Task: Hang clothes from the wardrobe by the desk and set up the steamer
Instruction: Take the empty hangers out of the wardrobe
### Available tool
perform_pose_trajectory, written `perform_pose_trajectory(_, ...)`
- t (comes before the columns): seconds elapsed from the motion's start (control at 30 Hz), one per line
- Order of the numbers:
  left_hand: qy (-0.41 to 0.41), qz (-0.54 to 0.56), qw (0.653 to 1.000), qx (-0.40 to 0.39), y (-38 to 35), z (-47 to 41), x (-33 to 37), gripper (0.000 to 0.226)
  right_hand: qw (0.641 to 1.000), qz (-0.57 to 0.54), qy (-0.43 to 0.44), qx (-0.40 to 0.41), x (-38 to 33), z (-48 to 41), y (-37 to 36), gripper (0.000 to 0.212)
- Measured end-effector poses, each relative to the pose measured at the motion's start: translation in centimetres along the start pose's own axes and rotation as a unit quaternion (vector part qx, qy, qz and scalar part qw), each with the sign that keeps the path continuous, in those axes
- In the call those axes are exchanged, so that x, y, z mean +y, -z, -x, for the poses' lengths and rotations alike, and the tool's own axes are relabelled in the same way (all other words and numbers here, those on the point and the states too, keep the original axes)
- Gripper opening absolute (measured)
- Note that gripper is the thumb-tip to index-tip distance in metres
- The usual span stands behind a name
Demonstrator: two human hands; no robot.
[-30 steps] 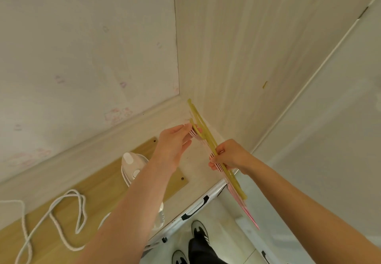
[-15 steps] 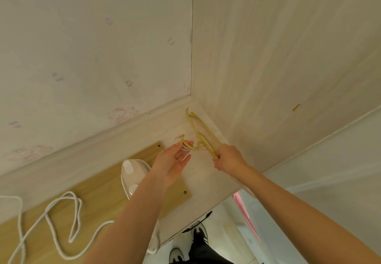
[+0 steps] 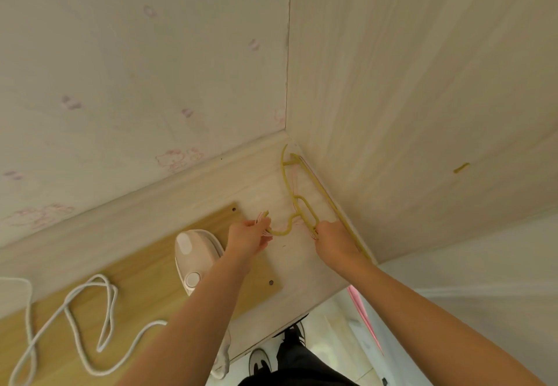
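Note:
A yellow plastic hanger [image 3: 302, 204] lies in the far right corner of the desk [image 3: 302, 274], its bar along the pale wooden side panel [image 3: 422, 114]. My left hand [image 3: 246, 239] pinches the hook end together with pink-and-white striped fabric. My right hand [image 3: 333, 242] grips the hanger's body near its middle loops, with a bit of the same fabric under the fingers. A white handheld steamer [image 3: 193, 257] stands on the desk just left of my left forearm.
The steamer's white cord [image 3: 90, 319] loops across the wooden desk mat [image 3: 151, 289] at the lower left. A patterned wall [image 3: 136, 68] backs the desk. Something pink [image 3: 362, 316] hangs past the desk's right edge. My feet [image 3: 271, 361] show below on the light floor.
The hanger has gone from upright and edge-on to lying flat in the desk corner. Both hands moved down and apart with it, the left onto the hook end.

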State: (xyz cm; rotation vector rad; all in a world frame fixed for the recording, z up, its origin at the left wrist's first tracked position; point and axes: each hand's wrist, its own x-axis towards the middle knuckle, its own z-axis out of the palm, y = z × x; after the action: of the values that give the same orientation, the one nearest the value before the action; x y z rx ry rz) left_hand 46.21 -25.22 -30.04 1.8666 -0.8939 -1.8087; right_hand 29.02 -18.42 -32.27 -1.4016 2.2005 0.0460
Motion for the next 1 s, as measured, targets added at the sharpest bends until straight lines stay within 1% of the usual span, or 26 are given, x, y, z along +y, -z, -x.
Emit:
perform_pose_trajectory(0.07,-0.035,-0.108,0.993,0.033,0.1,-0.4,-0.1,0.023,1.0,0.011,0.007,0.002,-0.2,-0.1,-0.3,0.019)
perform_pose_trajectory(0.13,-0.056,-0.209,0.975,0.05,0.3,-0.5,0.0,0.019,0.999,0.026,0.018,0.006,-0.3,-0.2,-0.6,0.018)
perform_pose_trajectory(0.17,-0.059,-0.241,0.967,0.055,0.4,-0.6,0.0,0.019,0.999,0.036,0.023,0.007,-0.3,-0.2,-0.8,0.018)
perform_pose_trajectory(0.27,-0.056,-0.265,0.96,0.067,0.4,-1.2,-0.2,0.018,0.998,0.051,0.032,0.013,-0.3,-0.3,-1.4,0.02)
perform_pose_trajectory(0.37,-0.046,-0.292,0.952,0.073,0.4,-1.6,-0.6,0.007,0.998,0.042,0.036,0.015,-0.4,-0.6,-2.4,0.021)
perform_pose_trajectory(0.43,-0.043,-0.321,0.943,0.073,0.5,-1.8,-1.0,0.004,0.998,0.042,0.045,0.011,-0.3,-0.8,-3.1,0.02)
perform_pose_trajectory(0.53,-0.033,-0.357,0.931,0.071,0.6,-2.3,-1.7,0.011,0.997,0.047,0.064,0.007,-0.1,-0.8,-3.8,0.019)
perform_pose_trajectory(0.6,-0.031,-0.373,0.924,0.078,0.5,-2.7,-1.9,0.018,0.996,0.043,0.076,0.011,-0.1,-0.9,-4.1,0.019)
perform_pose_trajectory(0.8,-0.034,-0.416,0.903,0.1,0.1,-2.7,-2.0,0.028,0.995,0.031,0.098,0.016,-0.5,-0.9,-4.7,0.017)
perform_pose_trajectory(1.0,-0.051,-0.446,0.888,0.1,-0.3,-2.7,-2.1,0.024,0.996,0.021,0.084,0.016,-0.2,-0.7,-4.6,0.016)
